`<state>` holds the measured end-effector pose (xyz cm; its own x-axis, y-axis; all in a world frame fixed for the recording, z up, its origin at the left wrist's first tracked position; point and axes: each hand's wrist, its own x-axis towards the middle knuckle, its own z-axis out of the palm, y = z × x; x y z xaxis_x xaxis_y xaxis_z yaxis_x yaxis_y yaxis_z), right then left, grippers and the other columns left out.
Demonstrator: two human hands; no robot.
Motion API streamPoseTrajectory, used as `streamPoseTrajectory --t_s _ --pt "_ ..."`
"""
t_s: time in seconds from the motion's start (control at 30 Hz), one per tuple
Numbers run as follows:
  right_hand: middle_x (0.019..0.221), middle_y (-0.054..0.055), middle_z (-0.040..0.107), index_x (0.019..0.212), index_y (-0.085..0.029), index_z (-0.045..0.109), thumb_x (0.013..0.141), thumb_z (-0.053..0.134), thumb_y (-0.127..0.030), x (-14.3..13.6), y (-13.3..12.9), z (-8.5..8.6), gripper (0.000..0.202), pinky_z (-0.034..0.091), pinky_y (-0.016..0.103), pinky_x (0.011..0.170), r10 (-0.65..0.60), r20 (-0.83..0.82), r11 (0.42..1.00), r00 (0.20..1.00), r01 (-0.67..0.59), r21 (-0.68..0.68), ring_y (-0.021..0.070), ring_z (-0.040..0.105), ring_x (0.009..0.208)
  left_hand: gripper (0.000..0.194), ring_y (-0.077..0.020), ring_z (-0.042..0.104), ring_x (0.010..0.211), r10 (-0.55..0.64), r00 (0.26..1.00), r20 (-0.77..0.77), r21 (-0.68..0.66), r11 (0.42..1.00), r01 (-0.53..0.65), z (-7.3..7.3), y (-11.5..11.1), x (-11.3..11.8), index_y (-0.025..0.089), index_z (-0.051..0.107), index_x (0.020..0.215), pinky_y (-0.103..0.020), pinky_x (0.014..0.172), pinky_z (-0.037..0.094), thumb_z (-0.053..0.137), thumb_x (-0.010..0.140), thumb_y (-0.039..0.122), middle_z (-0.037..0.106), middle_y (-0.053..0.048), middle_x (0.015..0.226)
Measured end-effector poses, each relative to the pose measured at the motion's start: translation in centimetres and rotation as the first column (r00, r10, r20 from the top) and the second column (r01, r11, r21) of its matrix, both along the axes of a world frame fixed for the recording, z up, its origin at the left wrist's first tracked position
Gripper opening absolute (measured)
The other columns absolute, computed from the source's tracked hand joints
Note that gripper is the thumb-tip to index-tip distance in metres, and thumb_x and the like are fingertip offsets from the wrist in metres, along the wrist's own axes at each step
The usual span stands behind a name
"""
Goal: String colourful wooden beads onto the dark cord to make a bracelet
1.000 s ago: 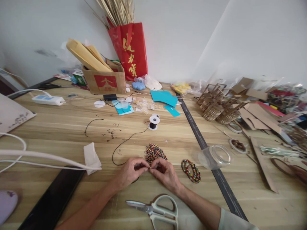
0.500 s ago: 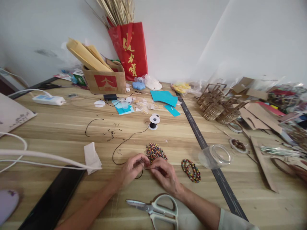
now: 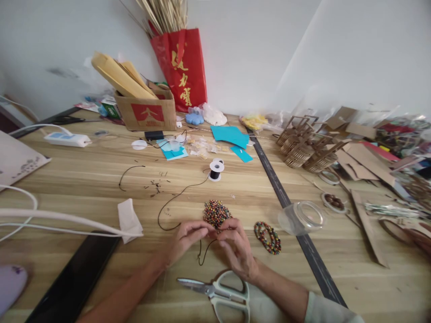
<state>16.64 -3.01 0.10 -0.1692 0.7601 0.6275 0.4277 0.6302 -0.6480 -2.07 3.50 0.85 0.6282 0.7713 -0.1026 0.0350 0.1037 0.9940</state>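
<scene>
My left hand point(image 3: 188, 237) pinches a thin black cord point(image 3: 202, 264) just in front of a heap of multicoloured beads point(image 3: 216, 214). Close beside it, almost touching at the fingertips, my right hand point(image 3: 238, 251) pinches the cord too. A short bend of cord hangs below the fingers, with a tiny speck on it that I cannot make out. From the left hand the cord runs back to a white spool point(image 3: 216, 169) wound with black cord. Strung bead loops point(image 3: 267, 237) lie right of my right hand. Pale-handled scissors point(image 3: 218, 291) rest nearest me, blades to the left.
A clear plastic jar point(image 3: 301, 218) lies on its side at right. Small woven baskets point(image 3: 299, 146) and cardboard pieces stand behind it. White cables point(image 3: 67, 220) cross a black phone-like slab point(image 3: 76, 278) at left. A cardboard box point(image 3: 146, 112) and a red bag point(image 3: 183, 72) line the wall.
The fingertips of both hands have shifted slightly over the bead heap's near edge. The cord bend below them hangs lower and shows more. The scissors and spool stay put.
</scene>
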Motion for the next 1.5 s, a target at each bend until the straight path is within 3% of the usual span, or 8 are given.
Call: streamPoseTrajectory --t_s 0.23,0.4,0.6,0.83,0.97,1.07,1.23,1.5 --pt "0.097 0.008 0.053 0.099 -0.021 0.058 0.099 0.044 -0.019 0.1 0.4 -0.4 0.015 0.05 0.032 0.079 0.034 0.034 0.999 0.999 -0.033 -0.039 0.0191 0.055 0.091 0.03 -0.0171 0.065 0.069 -0.042 0.998 0.05 -0.091 0.995 0.047 -0.1 -0.4 1.1 0.013 0.068 0.076 -0.029 0.072 0.05 0.074 0.072 0.042 0.072 -0.004 0.069" --pt "0.1 0.008 0.055 0.103 -0.021 0.059 0.098 0.045 -0.02 0.6 0.8 0.2 0.015 0.05 0.032 0.081 0.047 -0.006 0.996 0.999 -0.048 -0.071 0.0189 0.055 0.094 0.027 -0.0143 0.059 0.06 0.023 0.999 0.026 -0.08 0.997 -0.021 -0.2 -0.2 1.2 0.013 0.067 0.068 -0.026 0.064 0.047 0.076 0.07 0.039 0.068 -0.002 0.06" --pt "0.094 0.006 0.058 0.101 -0.021 0.059 0.096 0.047 -0.019 2.0 2.2 1.2 0.013 0.048 0.032 0.08 -0.109 -0.061 0.982 0.992 0.098 -0.161 0.0193 0.056 0.092 0.019 -0.0143 0.058 0.072 0.183 0.975 0.124 -0.036 0.983 -0.18 0.7 0.5 1.0 0.014 0.069 0.066 -0.025 0.068 0.045 0.081 0.066 0.029 0.066 -0.002 0.072" --pt "0.095 0.007 0.056 0.095 -0.02 0.064 0.094 0.051 -0.014 3.0 1.7 0.0 0.014 0.049 0.031 0.077 0.006 0.196 0.973 0.981 0.039 -0.227 0.0193 0.055 0.091 0.011 -0.0124 0.055 0.069 0.17 0.914 0.37 0.047 0.979 -0.201 2.7 0.7 0.8 0.016 0.071 0.068 -0.024 0.067 0.043 0.079 0.072 0.023 0.061 0.0 0.068" --pt "0.094 0.008 0.057 0.1 -0.021 0.064 0.095 0.05 -0.015 3.0 1.2 -1.1 0.016 0.049 0.033 0.075 0.008 0.335 0.984 0.942 0.052 -0.171 0.0203 0.053 0.088 0.008 -0.0134 0.056 0.073 0.206 0.876 0.437 0.035 0.969 -0.245 2.9 0.4 0.6 0.018 0.072 0.071 -0.024 0.069 0.044 0.079 0.072 0.022 0.063 0.0 0.07" --pt "0.093 0.008 0.058 0.103 -0.02 0.064 0.096 0.049 -0.016 3.0 1.3 -1.7 0.017 0.048 0.034 0.073 -0.017 0.406 0.993 0.914 0.063 -0.1 0.0212 0.053 0.087 0.012 -0.0134 0.056 0.07 0.205 0.904 0.376 -0.004 0.975 -0.22 2.2 0.0 1.1 0.017 0.07 0.069 -0.024 0.067 0.044 0.079 0.07 0.024 0.062 0.0 0.068" --pt "0.092 0.009 0.059 0.103 -0.019 0.064 0.097 0.048 -0.017 3.0 1.4 -1.7 0.017 0.048 0.034 0.073 -0.035 0.47 0.998 0.882 0.059 -0.036 0.0213 0.052 0.085 0.018 -0.0119 0.052 0.062 0.217 0.97 0.106 -0.042 0.976 -0.214 0.2 -0.4 2.4 0.015 0.067 0.065 -0.022 0.06 0.042 0.079 0.066 0.028 0.061 0.0 0.063" --pt "0.087 0.008 0.059 0.098 -0.018 0.063 0.098 0.047 -0.018 2.9 1.4 -1.6 0.017 0.047 0.034 0.072 -0.044 0.5 0.998 0.865 0.055 -0.008 0.0212 0.052 0.083 0.009 -0.0142 0.057 0.065 0.201 0.979 -0.022 0.182 0.964 -0.194 -1.4 -0.4 2.3 0.016 0.068 0.068 -0.023 0.062 0.045 0.07 0.071 0.024 0.066 -0.002 0.067"
